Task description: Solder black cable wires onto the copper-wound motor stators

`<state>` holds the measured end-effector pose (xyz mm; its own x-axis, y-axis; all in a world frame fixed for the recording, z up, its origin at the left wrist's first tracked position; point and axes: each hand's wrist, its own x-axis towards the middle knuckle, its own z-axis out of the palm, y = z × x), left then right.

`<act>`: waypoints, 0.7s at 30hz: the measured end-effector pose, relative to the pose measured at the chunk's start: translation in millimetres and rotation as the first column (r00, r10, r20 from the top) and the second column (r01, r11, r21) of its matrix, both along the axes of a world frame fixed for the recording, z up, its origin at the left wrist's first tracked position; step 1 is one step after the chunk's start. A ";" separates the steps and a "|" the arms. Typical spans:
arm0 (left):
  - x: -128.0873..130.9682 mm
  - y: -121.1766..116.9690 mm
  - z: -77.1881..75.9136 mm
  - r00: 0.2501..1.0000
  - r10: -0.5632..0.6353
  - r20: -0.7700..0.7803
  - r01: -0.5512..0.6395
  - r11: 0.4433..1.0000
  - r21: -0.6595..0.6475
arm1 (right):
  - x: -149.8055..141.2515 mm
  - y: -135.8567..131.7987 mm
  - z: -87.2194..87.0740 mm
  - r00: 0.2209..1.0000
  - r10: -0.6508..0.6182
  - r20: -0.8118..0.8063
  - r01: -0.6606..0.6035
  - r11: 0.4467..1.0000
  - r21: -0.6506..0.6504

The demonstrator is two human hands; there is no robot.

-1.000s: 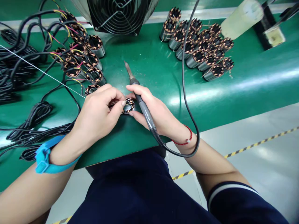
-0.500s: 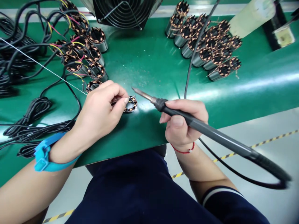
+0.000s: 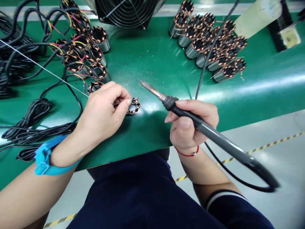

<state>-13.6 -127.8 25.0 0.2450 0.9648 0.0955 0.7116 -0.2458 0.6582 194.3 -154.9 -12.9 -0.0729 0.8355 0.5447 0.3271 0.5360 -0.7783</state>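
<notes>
My left hand [image 3: 102, 111] is closed in a pinch on a small copper-wound stator [image 3: 133, 106] that rests on the green mat [image 3: 154, 63]. A blue wrist strap [image 3: 45, 157] circles that wrist. My right hand [image 3: 190, 125] grips a grey soldering iron [image 3: 202, 127] like a pen. Its metal tip [image 3: 145, 85] points up and left, a short way right of and above the stator, not touching it. The iron's black cord [image 3: 214, 41] runs up across the mat.
Wired stators [image 3: 81, 54] with black cables [image 3: 28, 117] crowd the left. A cluster of bare stators [image 3: 209, 44] lies at the back right. A black fan [image 3: 126, 11] stands at the back. A thin solder wire [image 3: 43, 71] slants in from the left.
My right hand pulled back from the stator, turned the iron so its tip faces left, then raised it slightly. My left hand kept its pinch.
</notes>
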 end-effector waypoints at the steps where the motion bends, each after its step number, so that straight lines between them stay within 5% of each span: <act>1: 0.0 0.0 -0.2 1.000 -0.001 0.002 0.001 1.000 0.003 | -2.4 1.8 1.6 0.999 -0.020 -0.031 0.021 0.999 0.039; 7: 0.8 1.1 -0.9 1.000 -0.006 0.001 0.006 1.000 0.004 | -11.7 16.8 24.4 0.983 0.183 -0.031 -0.185 0.966 -0.180; 12: 0.0 0.8 -0.5 1.000 0.000 -0.021 0.000 1.000 -0.001 | -10.9 43.7 44.2 0.895 0.406 0.186 -0.311 0.866 -0.392; 21: -0.2 0.6 0.0 1.000 0.004 0.001 -0.004 0.999 -0.037 | -21.7 56.5 10.6 0.883 0.469 0.003 -0.440 0.831 -0.339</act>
<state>-13.9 -127.1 25.0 0.2406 0.9687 0.0604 0.7116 -0.2184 0.6678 172.5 -98.3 -2.3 -0.5203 0.8228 0.2286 0.1791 0.3669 -0.9129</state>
